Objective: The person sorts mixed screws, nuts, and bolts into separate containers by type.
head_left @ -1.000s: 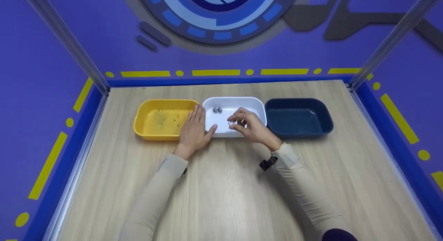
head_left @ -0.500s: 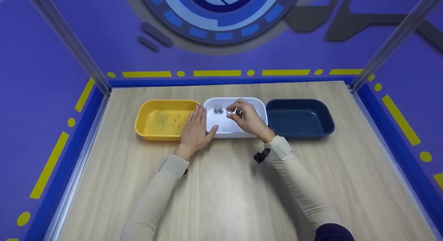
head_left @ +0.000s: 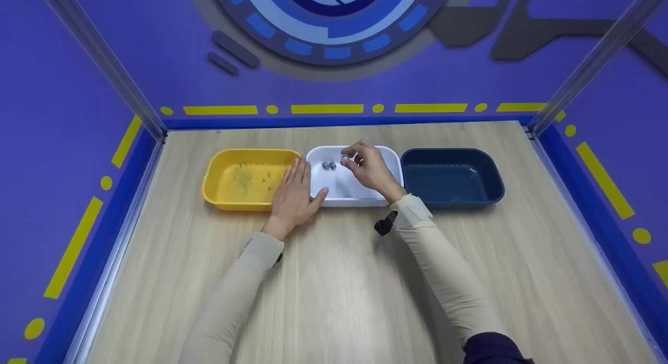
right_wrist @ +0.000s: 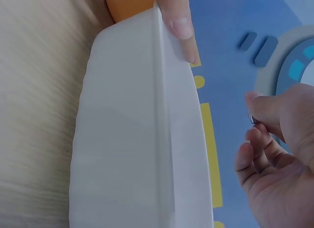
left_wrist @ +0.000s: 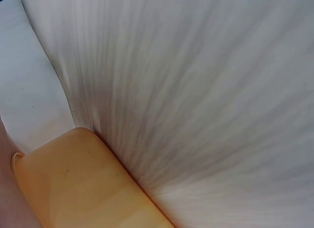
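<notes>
My right hand [head_left: 371, 168] is over the back half of the white bin [head_left: 344, 201]. Between thumb and fingertips it pinches a small silver ring-shaped metal piece [head_left: 345, 157]; in the right wrist view only a sliver of that metal shows. Two similar silver metal pieces [head_left: 329, 165] lie side by side in the white bin, left of this hand. My left hand [head_left: 293, 199] rests with straight fingers across the adjoining rims of the yellow bin [head_left: 209, 194] and the white bin, its thumb spread over the white bin's front left part.
Several small dark bits [head_left: 263, 180] lie on the yellow bin's floor. A dark blue bin [head_left: 451, 203] stands right of the white one, in the same row. The wooden table [head_left: 334, 280] runs back to blue-purple printed panels [head_left: 334, 92] at the rear and sides.
My right hand has moved back across the white bin, away from me and slightly left, still pinching the ring-shaped metal piece. The left hand has stayed in place.
</notes>
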### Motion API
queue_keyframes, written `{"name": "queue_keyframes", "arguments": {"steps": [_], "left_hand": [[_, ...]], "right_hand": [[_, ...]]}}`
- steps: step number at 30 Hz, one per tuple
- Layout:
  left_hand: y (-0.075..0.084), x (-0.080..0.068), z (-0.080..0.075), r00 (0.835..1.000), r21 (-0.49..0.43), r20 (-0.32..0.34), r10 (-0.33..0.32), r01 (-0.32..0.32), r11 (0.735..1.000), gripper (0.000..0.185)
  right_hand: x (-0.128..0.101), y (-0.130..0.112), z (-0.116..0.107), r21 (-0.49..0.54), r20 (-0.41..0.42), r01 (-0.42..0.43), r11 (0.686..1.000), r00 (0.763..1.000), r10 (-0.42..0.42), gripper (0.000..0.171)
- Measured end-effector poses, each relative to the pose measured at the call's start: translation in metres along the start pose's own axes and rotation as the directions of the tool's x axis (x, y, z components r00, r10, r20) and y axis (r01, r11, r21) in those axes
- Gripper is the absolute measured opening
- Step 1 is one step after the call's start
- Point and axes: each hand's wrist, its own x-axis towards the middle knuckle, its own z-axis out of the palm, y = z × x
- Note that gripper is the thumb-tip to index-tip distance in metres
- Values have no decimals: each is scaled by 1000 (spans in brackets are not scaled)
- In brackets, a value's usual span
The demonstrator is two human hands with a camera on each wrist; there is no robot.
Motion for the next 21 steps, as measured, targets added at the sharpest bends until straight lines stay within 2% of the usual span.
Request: {"name": "queue_keyframes", "arguments": {"steps": [13,21], "left_hand": [[1,0,0,1000,-5,8,-4,4,1000,92],[0,0,1,1000,-14,-2,-3,3,1000,92]], "right_hand": [[2,4,1,1,-14,-27,1000,1000,27,23],[0,6,0,22,-24,1,1000,1000,0,22]]}}
